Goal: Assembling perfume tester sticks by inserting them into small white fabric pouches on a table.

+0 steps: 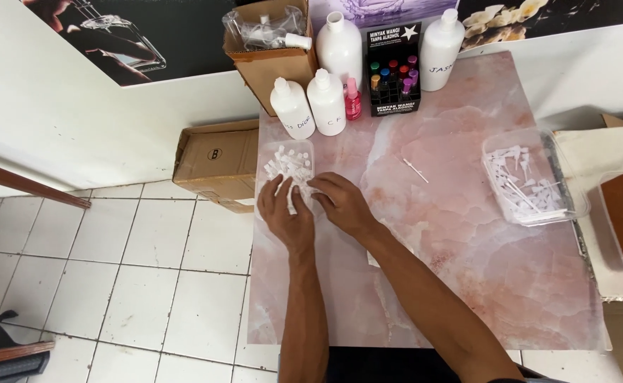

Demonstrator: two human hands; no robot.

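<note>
Left hand [286, 213] and right hand [340, 202] lie side by side at the near edge of a clear tray of small white caps [288, 165], fingers spread into it; what the fingertips pinch is hidden, so the grip cannot be told. The tray sits at the pink table's [467, 269] left edge. Beyond the hands stand four white bottles [327, 103], one small pink bottle [353, 99] and a black rack of vials [393, 71]. Right of the right hand lie open tabletop, one loose white stick [415, 171] and a second clear tray of white sprayer parts [527, 177].
</note>
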